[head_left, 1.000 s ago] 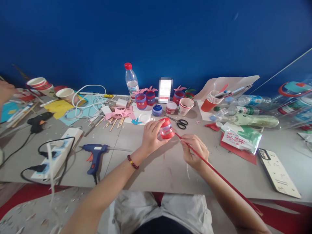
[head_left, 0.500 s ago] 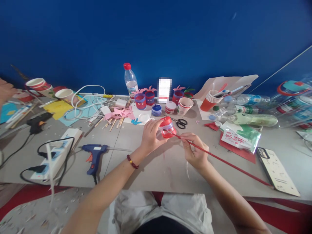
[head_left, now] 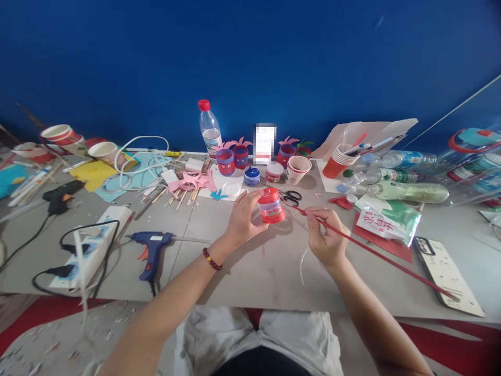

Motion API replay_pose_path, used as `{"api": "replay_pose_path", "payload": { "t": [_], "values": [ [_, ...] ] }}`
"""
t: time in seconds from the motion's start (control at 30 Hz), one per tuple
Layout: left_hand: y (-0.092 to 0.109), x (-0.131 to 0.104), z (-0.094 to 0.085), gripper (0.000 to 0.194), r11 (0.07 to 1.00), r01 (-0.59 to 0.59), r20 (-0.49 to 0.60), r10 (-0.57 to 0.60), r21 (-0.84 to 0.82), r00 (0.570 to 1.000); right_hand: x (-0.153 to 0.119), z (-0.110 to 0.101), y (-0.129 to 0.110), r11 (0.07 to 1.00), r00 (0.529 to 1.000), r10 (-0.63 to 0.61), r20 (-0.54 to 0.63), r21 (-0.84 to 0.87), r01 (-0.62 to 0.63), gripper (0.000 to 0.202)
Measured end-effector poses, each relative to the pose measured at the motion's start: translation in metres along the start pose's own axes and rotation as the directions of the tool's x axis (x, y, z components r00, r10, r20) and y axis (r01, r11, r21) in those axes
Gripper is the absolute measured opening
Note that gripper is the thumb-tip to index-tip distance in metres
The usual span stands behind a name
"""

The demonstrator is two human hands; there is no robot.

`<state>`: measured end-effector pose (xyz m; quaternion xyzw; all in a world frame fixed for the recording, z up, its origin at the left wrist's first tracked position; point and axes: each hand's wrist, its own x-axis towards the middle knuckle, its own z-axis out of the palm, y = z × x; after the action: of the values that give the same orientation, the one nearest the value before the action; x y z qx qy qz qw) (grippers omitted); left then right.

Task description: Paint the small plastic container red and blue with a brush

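Between the thumb and fingers of my left hand (head_left: 243, 220) is a small clear container painted with red bands and a purple one (head_left: 271, 207), held above the grey table. My right hand (head_left: 327, 235) pinches a long red paintbrush (head_left: 376, 253); its tip is just right of the container, apart from it, over the black scissors (head_left: 291, 197). Behind stand an open blue paint jar (head_left: 251, 176), a red and white jar (head_left: 274, 172) and a paper cup (head_left: 298, 170). A white lid (head_left: 231, 189) lies left of them.
On the left are a blue glue gun (head_left: 152, 250) and a power strip (head_left: 92, 245) with cables. Decorated cups (head_left: 226, 162) and a bottle (head_left: 210, 128) stand at the back. Plastic bottles (head_left: 410, 192) and a phone (head_left: 450, 277) lie on the right.
My right hand has moved right with the brush, whose tip has left the container. The container is turned slightly in my left hand. Another person's hand at the far left has gone.
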<state>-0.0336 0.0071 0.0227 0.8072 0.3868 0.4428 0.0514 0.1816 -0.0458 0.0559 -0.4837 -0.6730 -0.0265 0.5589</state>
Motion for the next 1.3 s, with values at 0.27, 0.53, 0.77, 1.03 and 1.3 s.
{"api": "replay_pose_path", "payload": {
  "t": [0.27, 0.53, 0.77, 1.03, 1.3],
  "values": [
    [-0.003, -0.001, 0.004, 0.076, 1.000, 0.014, -0.034, -0.013, 0.014, 0.999, -0.012, 0.008, -0.009, 0.975, 0.976, -0.208, 0.056, 0.090, 0.203, 0.019],
    [0.001, -0.001, 0.003, 0.074, 0.998, 0.044, -0.045, -0.042, 0.050, 0.998, -0.011, 0.011, -0.021, 0.952, 0.965, -0.243, 0.095, 0.217, 0.218, 0.016],
    [-0.004, -0.002, 0.005, 0.076, 0.999, 0.030, -0.032, -0.029, 0.032, 0.999, 0.000, 0.007, -0.024, 0.977, 0.994, -0.077, 0.082, 0.207, 0.059, 0.011],
    [-0.002, 0.001, -0.002, 0.075, 0.999, 0.047, -0.049, -0.047, -0.017, 0.998, 0.004, 0.000, -0.004, 0.987, 0.994, 0.106, -0.018, 0.123, -0.103, 0.007],
    [0.000, 0.000, 0.000, 0.074, 1.000, 0.024, 0.001, -0.024, 0.006, 1.000, -0.002, 0.001, 0.002, 0.999, 1.000, -0.003, 0.003, 0.043, 0.003, 0.008]
  ]
}}
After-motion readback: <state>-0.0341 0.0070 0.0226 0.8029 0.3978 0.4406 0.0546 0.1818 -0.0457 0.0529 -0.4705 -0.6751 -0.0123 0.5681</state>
